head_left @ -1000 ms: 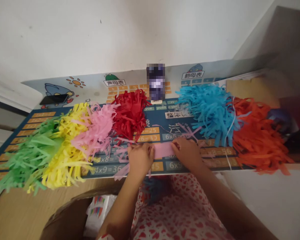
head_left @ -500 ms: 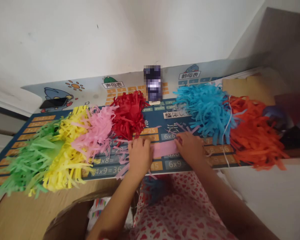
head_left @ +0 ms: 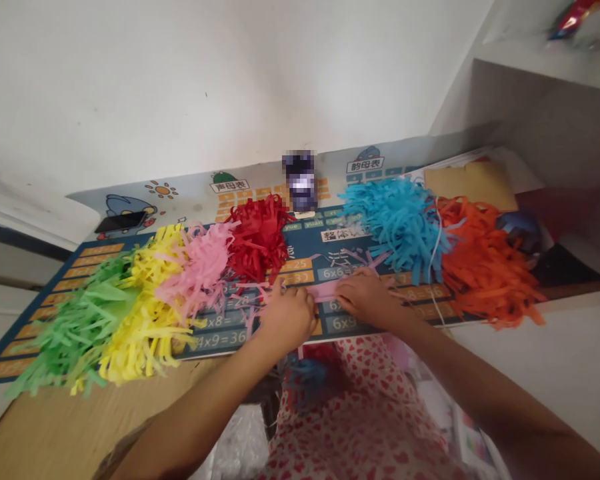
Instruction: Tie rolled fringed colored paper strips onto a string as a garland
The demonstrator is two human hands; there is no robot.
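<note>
Both my hands rest on a folded strip of pink paper (head_left: pixel 326 291) lying on the printed desk mat (head_left: pixel 310 263). My left hand (head_left: pixel 287 315) presses its left end with curled fingers. My right hand (head_left: pixel 363 295) pinches its right end. The hands are close together, so only a short piece of the strip shows between them. Loose pink fringes (head_left: pixel 253 297) spread out to the left of my left hand.
Shredded paper pom-poms lie in a row: green (head_left: pixel 75 327), yellow (head_left: pixel 143 313), pink (head_left: pixel 197 267), red (head_left: pixel 257 237), blue (head_left: pixel 397 220) and orange (head_left: pixel 485 267). A blurred small object (head_left: pixel 300 180) stands at the back. A black phone (head_left: pixel 120 221) lies far left. A shelf unit (head_left: pixel 545 113) rises on the right.
My hands have drawn closer together along the pink strip, so less of it shows. The view has tilted up and shifted left a little.
</note>
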